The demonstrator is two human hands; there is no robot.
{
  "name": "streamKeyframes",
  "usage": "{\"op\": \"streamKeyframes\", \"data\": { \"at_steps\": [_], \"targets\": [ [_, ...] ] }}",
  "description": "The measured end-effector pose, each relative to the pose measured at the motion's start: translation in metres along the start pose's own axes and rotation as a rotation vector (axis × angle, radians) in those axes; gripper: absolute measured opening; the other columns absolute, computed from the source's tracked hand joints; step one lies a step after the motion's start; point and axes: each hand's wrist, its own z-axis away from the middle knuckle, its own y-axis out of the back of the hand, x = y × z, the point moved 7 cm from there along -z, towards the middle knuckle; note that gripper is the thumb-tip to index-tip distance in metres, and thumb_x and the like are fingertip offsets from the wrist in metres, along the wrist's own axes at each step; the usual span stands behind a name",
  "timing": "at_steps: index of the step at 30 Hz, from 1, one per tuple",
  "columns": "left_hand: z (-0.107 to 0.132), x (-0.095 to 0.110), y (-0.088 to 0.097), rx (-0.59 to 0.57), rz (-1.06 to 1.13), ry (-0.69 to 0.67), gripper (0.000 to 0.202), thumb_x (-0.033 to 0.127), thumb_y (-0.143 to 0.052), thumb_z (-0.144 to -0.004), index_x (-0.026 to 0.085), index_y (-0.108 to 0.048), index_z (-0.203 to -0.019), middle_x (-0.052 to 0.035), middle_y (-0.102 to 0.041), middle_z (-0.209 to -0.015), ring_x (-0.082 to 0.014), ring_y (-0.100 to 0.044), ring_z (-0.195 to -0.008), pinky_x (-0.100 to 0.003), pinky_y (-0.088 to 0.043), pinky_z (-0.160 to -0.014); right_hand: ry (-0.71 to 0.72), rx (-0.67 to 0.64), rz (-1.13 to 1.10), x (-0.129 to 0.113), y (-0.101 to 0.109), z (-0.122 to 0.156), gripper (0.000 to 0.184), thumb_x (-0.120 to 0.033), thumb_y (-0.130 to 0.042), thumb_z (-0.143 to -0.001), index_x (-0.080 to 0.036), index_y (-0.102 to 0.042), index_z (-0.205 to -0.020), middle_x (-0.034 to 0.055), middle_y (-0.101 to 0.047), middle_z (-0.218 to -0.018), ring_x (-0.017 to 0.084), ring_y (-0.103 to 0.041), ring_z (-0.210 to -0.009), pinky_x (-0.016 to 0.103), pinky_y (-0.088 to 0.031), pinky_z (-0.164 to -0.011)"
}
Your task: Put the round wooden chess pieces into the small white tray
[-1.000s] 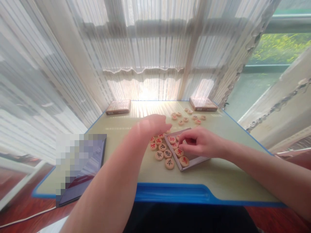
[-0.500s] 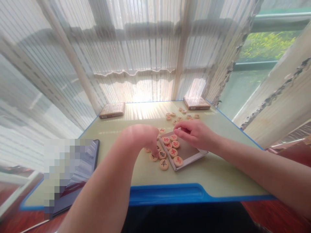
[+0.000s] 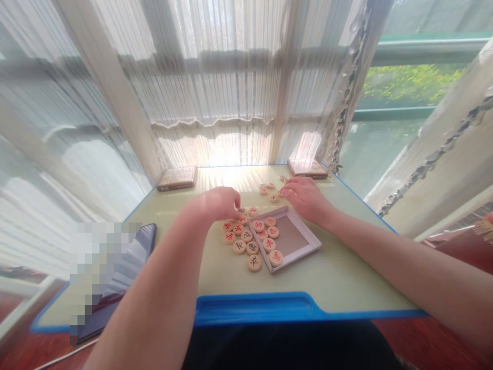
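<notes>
My left hand (image 3: 222,202) is bent down with its fingers curled together at a black-marked Chinese chess piece (image 3: 242,211), at the top of a loose group on the table. Red-marked pieces (image 3: 229,237) and black-marked pieces (image 3: 239,246) lie flat in that group, left of a shallow open box (image 3: 296,256). Several red-marked pieces (image 3: 276,258) rest along the box's left side. My right hand (image 3: 306,199) reaches past the box's far corner, fingers apart and stretched over more pieces (image 3: 273,198); its fingertips are close to one, partly hidden.
Two flat boxes stand at the far table edge, one at the left (image 3: 177,178) and one at the right (image 3: 308,168). A dark-framed tablet (image 3: 148,241), partly pixelated, lies at the left with a white cable. The table (image 3: 215,272) has a blue front tray (image 3: 254,308).
My left hand has moved up and away from the near pieces, uncovering them. My right hand has left the box's edge and shifted farther out. The view has tilted slightly.
</notes>
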Motion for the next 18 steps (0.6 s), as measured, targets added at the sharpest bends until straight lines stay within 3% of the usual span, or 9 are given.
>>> {"op": "streamKeyframes", "data": {
  "at_steps": [5,11,15,18],
  "targets": [
    [-0.005,0.007,-0.003,0.034,0.008,-0.021,0.047,0.042,-0.061,-0.069,0.023,-0.061,-0.112,-0.0058,-0.063,-0.114,-0.0235,-0.059,-0.097,-0.029,-0.048,-0.077,-0.005,-0.065,-0.058,-0.006,-0.002,0.001,0.039,-0.041,-0.04,-0.089,-0.016,-0.067,-0.103,0.0142,-0.058,-0.117,0.027,-0.046,-0.114,0.044,-0.032,-0.099],
    [-0.014,0.01,-0.008,0.06,0.025,-0.059,0.037,0.031,-0.055,-0.074,0.023,-0.063,-0.109,-0.0045,-0.064,-0.111,-0.0218,-0.061,-0.093,-0.028,-0.047,-0.078,0.269,-0.226,-0.265,-0.038,-0.002,0.011,0.022,-0.025,-0.05,-0.082,-0.018,-0.067,-0.094,0.0088,-0.067,-0.1,0.021,-0.057,-0.097,0.036,-0.042,-0.089],
    [-0.011,0.01,-0.011,-0.001,0.058,-0.058,0.049,0.032,-0.053,-0.077,0.025,-0.051,-0.125,-0.0053,-0.06,-0.119,-0.0194,-0.061,-0.095,-0.026,-0.048,-0.077,0.269,-0.271,-0.324,-0.045,-0.001,0.014,0.021,-0.014,-0.051,-0.075,-0.017,-0.069,-0.087,0.0072,-0.067,-0.091,0.018,-0.058,-0.088,0.033,-0.043,-0.083],
    [-0.01,0.014,-0.013,-0.008,0.077,-0.113,0.049,0.04,-0.06,-0.072,0.023,-0.055,-0.119,-0.0052,-0.061,-0.117,-0.02,-0.061,-0.093,-0.025,-0.048,-0.073,0.225,-0.274,-0.331,-0.044,-0.004,0.013,0.026,-0.008,-0.049,-0.069,-0.017,-0.069,-0.083,0.0055,-0.066,-0.085,0.017,-0.058,-0.081,0.031,-0.043,-0.078]
  ]
}}
